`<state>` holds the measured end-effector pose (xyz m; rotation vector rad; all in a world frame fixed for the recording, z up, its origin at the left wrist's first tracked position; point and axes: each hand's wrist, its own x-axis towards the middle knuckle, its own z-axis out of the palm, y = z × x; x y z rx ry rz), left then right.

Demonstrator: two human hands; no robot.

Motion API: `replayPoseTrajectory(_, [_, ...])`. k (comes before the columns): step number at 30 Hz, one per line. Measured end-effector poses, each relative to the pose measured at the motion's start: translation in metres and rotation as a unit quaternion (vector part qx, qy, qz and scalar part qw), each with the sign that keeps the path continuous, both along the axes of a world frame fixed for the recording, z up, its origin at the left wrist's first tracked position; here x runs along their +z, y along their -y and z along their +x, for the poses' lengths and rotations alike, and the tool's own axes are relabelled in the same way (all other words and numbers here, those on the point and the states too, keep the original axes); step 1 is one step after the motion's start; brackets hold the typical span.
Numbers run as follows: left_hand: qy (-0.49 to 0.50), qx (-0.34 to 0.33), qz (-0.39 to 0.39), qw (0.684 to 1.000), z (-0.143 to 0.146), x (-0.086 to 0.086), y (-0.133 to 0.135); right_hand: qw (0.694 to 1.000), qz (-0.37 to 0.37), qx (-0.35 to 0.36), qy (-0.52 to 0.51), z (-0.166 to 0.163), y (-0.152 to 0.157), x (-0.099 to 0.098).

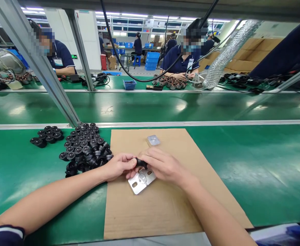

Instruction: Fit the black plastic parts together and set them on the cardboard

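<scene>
So I've got a small black part up over the metal plate, left hand pinching one end between thumb and fingers, right hand with its fingers closed over the other; two-handed, I'd guess, because it's so small. Can't tell if it touches the plate. The cardboard sheet is probably there to spare the green bench. Black pile sits just left, handy for that arm; square metal block lies beyond my hands.
</scene>
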<state>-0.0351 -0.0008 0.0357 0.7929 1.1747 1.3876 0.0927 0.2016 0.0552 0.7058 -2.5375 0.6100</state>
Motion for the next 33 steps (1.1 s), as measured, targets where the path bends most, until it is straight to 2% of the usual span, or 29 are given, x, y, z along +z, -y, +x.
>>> replayPoseTrajectory(2, [0.030,-0.015,-0.006,0.999,0.000,0.001,-0.001,0.999,-0.014,0.021,-0.028,0.000,-0.003,0.001])
replayPoseTrajectory(4, [0.032,0.015,0.006,0.999,0.003,0.000,-0.001,0.998,-0.032,0.017,-0.048,0.000,-0.006,0.000])
replayPoseTrajectory(6, [-0.042,0.112,0.044,0.992,0.008,-0.004,-0.001,0.996,-0.088,-0.035,-0.005,0.000,-0.010,-0.003])
replayPoseTrajectory(7, [-0.103,0.169,0.065,0.978,0.010,-0.007,-0.001,0.988,-0.132,-0.069,0.046,-0.001,-0.012,-0.005])
replayPoseTrajectory(8, [-0.170,0.219,0.083,0.957,0.012,-0.009,-0.001,0.972,-0.183,-0.099,0.108,-0.001,-0.012,-0.007])
replayPoseTrajectory(10, [-0.291,0.280,0.106,0.909,0.013,-0.012,-0.001,0.920,-0.292,-0.120,0.232,-0.002,-0.010,-0.011])
replayPoseTrajectory(12, [-0.374,0.289,0.131,0.871,0.012,-0.014,-0.001,0.857,-0.393,-0.100,0.317,-0.004,-0.003,-0.012])
replayPoseTrajectory(14, [-0.430,0.289,0.167,0.839,0.010,-0.014,-0.002,0.802,-0.470,-0.103,0.354,-0.007,0.008,-0.012])
replayPoseTrajectory(16, [-0.451,0.286,0.185,0.825,0.008,-0.013,-0.002,0.780,-0.505,-0.136,0.343,-0.009,0.018,-0.011])
replayPoseTrajectory(20, [-0.454,0.282,0.167,0.829,0.008,-0.010,-0.002,0.806,-0.488,-0.168,0.292,-0.009,0.031,-0.013])
replayPoseTrajectory(23, [-0.417,0.284,0.131,0.853,0.008,-0.008,-0.002,0.841,-0.454,-0.157,0.251,-0.008,0.033,-0.017])
replayPoseTrajectory(26, [-0.240,0.288,0.061,0.925,0.008,-0.007,-0.003,0.917,-0.346,-0.140,0.141,-0.009,0.031,-0.020])
replayPoseTrajectory(28, [-0.113,0.277,0.026,0.954,0.008,-0.008,-0.004,0.963,-0.240,-0.113,0.049,-0.011,0.026,-0.021])
replayPoseTrajectory(30, [-0.037,0.261,0.004,0.965,0.009,-0.009,-0.005,0.986,-0.154,-0.070,-0.005,-0.012,0.020,-0.020])
replayPoseTrajectory(33, [0.047,0.235,-0.020,0.971,0.008,-0.010,-0.006,0.994,-0.105,-0.029,-0.018,-0.010,0.012,-0.016])
